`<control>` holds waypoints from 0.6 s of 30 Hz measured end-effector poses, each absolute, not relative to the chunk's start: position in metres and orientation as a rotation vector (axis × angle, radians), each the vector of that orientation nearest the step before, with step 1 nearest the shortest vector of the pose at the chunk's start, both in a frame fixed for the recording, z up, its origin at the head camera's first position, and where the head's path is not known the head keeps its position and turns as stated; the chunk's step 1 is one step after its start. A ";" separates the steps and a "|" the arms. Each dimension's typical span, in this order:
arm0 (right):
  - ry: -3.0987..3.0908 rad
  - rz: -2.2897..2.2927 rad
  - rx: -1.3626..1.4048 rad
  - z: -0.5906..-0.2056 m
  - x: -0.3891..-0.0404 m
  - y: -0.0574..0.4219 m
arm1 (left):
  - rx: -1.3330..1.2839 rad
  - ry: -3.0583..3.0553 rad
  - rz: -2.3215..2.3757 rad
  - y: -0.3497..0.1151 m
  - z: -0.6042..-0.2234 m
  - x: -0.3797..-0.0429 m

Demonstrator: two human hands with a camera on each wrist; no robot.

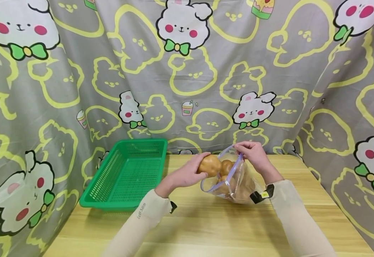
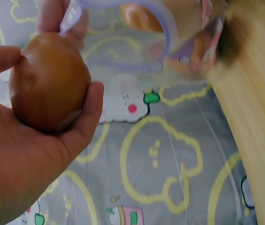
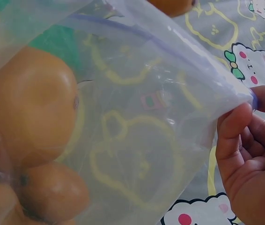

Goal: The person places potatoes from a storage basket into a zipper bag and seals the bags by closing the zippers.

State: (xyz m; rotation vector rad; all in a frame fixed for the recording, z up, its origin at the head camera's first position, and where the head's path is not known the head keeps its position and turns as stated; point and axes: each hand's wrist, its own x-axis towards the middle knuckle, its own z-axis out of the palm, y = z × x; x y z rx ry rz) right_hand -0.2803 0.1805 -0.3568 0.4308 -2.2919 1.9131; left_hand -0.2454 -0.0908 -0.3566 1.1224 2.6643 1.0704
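In my left hand I grip a smooth yellow-brown rounded fruit, fingers and thumb around its sides. The left wrist view shows this fruit resting against my palm, close to the mouth of the bag. The clear zip bag has a purple-blue edge and lies on its side with its mouth open toward the left. My right hand pinches the upper corner of that mouth between thumb and fingers, as the right wrist view confirms. Several similar fruits of differing size sit inside the bag.
A green slotted plastic basket stands on the left of the wooden table. Behind the table and along both sides hangs a grey curtain with cartoon prints.
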 end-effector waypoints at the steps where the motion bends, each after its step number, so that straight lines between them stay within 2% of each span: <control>1: -2.292 1.914 0.432 -0.357 -0.280 0.180 | 1.119 2.673 1.069 -0.088 -0.358 -0.244; 12: -2.309 1.896 0.425 -0.358 -0.282 0.176 | 1.044 2.810 1.170 -0.065 -0.375 -0.234; 18: -2.326 1.861 0.422 -0.359 -0.283 0.176 | 0.905 2.959 1.293 -0.059 -0.386 -0.230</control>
